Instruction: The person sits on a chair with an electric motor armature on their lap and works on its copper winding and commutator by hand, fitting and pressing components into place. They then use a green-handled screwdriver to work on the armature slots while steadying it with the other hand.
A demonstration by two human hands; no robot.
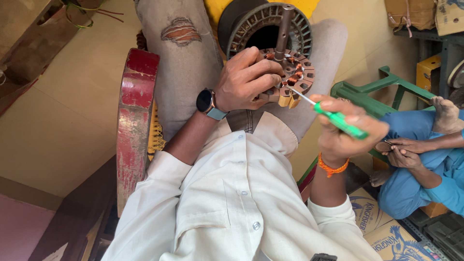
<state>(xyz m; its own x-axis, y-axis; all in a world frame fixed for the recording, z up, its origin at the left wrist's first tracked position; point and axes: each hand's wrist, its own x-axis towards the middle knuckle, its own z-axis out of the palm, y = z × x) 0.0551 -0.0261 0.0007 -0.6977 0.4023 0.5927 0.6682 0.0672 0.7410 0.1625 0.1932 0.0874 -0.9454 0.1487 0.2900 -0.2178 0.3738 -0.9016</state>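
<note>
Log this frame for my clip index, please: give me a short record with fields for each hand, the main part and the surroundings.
left hand: left hand clasps the round wound motor core on the lap
right hand: right hand holds a green-handled screwdriver, tip at the core's edge
core: copper coils in slots, metal shaft standing up
behind it: round slotted metal housing
wrists: watch left, orange thread band right
seat: worn red chair frame
nearby: another person in blue sitting at right

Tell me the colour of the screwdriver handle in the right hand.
Bright translucent green plastic screwdriver handle, gripped by the right hand; clearest in the head view.
</note>
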